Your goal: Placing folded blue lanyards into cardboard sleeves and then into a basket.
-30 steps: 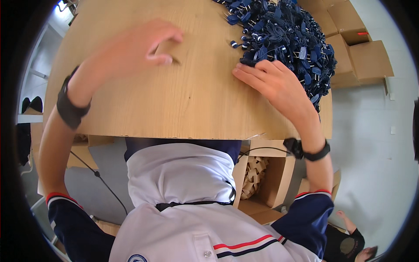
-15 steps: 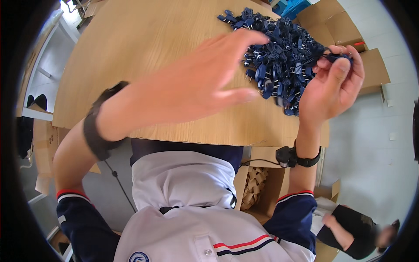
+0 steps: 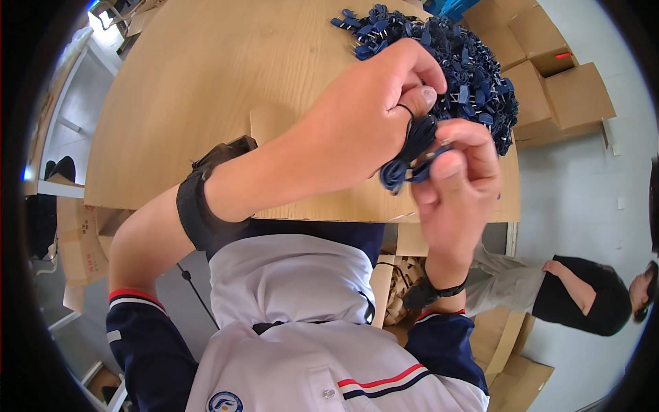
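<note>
Over the near right part of the table, both my hands meet at a coiled dark blue cable bundle. My left hand is closed, thumb and forefinger pinched, with a thin dark cord looped at the thumb and the bundle hanging below it. My right hand pinches the bundle's near right side, where a blue plug-like end with a bit of metal shows between the fingertips. Just beyond my hands lies a big pile of similar dark blue corded plugs, several with metal pins showing.
The wooden table stretches away to the left. Cardboard boxes stand past its right edge, and a box of crumpled brown paper sits below the near edge. A person in a black top stands at the right.
My right hand has come away from the pile toward me with the cable bundle. My left hand, spread before, has moved right and closed on it. The person at right has shifted.
</note>
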Motion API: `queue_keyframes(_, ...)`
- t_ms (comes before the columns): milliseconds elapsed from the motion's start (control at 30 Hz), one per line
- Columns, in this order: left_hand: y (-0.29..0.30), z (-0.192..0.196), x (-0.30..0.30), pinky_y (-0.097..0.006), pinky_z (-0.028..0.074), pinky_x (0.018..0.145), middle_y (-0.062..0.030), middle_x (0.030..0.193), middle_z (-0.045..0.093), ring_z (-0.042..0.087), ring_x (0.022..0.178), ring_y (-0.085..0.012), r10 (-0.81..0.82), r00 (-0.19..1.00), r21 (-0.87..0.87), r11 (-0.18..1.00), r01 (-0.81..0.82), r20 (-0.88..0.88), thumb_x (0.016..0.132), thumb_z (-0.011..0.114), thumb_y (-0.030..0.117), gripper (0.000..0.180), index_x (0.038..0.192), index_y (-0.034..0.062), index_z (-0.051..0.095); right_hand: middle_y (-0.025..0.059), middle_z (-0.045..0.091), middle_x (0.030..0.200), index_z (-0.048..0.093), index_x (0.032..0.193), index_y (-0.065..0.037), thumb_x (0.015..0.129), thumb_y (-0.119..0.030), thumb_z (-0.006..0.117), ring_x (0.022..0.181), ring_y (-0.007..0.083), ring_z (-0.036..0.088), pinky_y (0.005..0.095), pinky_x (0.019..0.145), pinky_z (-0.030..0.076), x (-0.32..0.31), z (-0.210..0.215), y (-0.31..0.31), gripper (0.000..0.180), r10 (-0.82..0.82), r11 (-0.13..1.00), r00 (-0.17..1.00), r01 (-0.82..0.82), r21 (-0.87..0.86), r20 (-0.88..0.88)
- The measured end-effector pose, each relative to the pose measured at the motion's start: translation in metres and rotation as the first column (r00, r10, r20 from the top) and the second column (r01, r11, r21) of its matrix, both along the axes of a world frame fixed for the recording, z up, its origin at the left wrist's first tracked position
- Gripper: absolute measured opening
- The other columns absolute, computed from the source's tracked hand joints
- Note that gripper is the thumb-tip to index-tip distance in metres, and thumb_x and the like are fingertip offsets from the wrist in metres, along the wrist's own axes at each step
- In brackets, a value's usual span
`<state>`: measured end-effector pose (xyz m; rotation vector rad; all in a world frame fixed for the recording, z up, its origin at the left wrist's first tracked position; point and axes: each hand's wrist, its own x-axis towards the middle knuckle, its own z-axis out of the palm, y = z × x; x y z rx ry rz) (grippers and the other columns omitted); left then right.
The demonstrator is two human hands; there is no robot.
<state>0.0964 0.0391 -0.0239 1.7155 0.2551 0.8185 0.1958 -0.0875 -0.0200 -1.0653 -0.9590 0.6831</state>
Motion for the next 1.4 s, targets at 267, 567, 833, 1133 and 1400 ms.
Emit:
queue_keyframes(267, -0.008, -0.003, -0.019, -0.027, 0.045, 0.061, -0.0053, 0.075, 0.058, 0.056, 0.065, -0.0139, 0.265, 0.963, 0.211, 0.940, -0.269, 0.049, 0.093, 0.050, 0.003, 0.013, 0.104, 0.0061, 0.055, 0.0035, 0.062, 0.084, 0.056, 0.118, 0.005, 0.086, -0.001, 0.067, 0.056, 0.0055, 0.051, 0.0188, 0.043, 0.038, -0.008, -0.004, 0.003, 0.034, 0.072, 0.942, 0.984, -0.121, -0.314, -0.164)
queue_keyframes(567, -0.002, 0.006, -0.062, -0.026, 0.034, 0.051, -0.0029, 0.063, 0.038, 0.035, 0.054, -0.0111, -0.036, 0.972, 0.295, 0.949, 0.106, -0.234, 0.092, 0.050, 0.006, 0.014, 0.105, 0.0022, 0.055, 0.0073, 0.064, 0.091, 0.056, 0.108, 0.004, 0.084, 0.006, 0.067, 0.075, 0.0103, 0.060, 0.0211, 0.065, 0.050, -0.001, -0.002, 0.015, 0.026, -0.247, 0.954, 0.929, 0.184, 0.236, 0.274)
queue_keyframes(833, -0.006, -0.015, -0.050, -0.043, 0.036, 0.051, -0.0176, 0.060, 0.050, 0.050, 0.056, -0.0376, 0.010, 0.999, 0.300, 0.954, 0.002, -0.036, 0.094, 0.057, 0.030, 0.029, 0.097, 0.0012, 0.058, 0.0072, 0.064, 0.097, 0.055, 0.123, 0.007, 0.084, -0.011, 0.072, 0.065, 0.0037, 0.050, 0.0156, 0.049, 0.035, -0.012, 0.005, 0.022, 0.046, -0.151, 0.975, 0.926, 0.083, 0.205, 0.345)
queue_keyframes(1133, -0.015, -0.016, -0.072, -0.027, 0.042, 0.063, -0.0075, 0.076, 0.056, 0.048, 0.062, -0.0190, -0.182, 0.935, 0.000, 0.982, 0.191, -0.304, 0.097, 0.050, 0.025, 0.026, 0.106, 0.0014, 0.057, 0.0242, 0.055, 0.121, 0.056, 0.107, 0.007, 0.089, -0.016, 0.065, 0.100, 0.0259, 0.060, 0.0363, 0.082, 0.053, 0.020, 0.009, 0.034, 0.030, -0.014, 0.934, 0.812, -0.198, 0.298, 0.583)
queue_keyframes(1400, -0.039, -0.057, -0.100, -0.041, 0.039, 0.093, -0.0132, 0.116, 0.050, 0.050, 0.105, -0.0303, 0.420, 0.842, 0.504, 0.837, -0.214, -0.340, 0.089, 0.059, 0.017, 0.044, 0.128, 0.0019, 0.043, 0.0287, 0.066, 0.096, 0.052, 0.117, 0.014, 0.094, -0.010, 0.058, 0.082, 0.0345, 0.068, 0.0415, 0.082, 0.055, 0.017, 0.037, 0.040, 0.033, -0.090, 0.881, 0.542, -0.349, 0.321, 0.836)
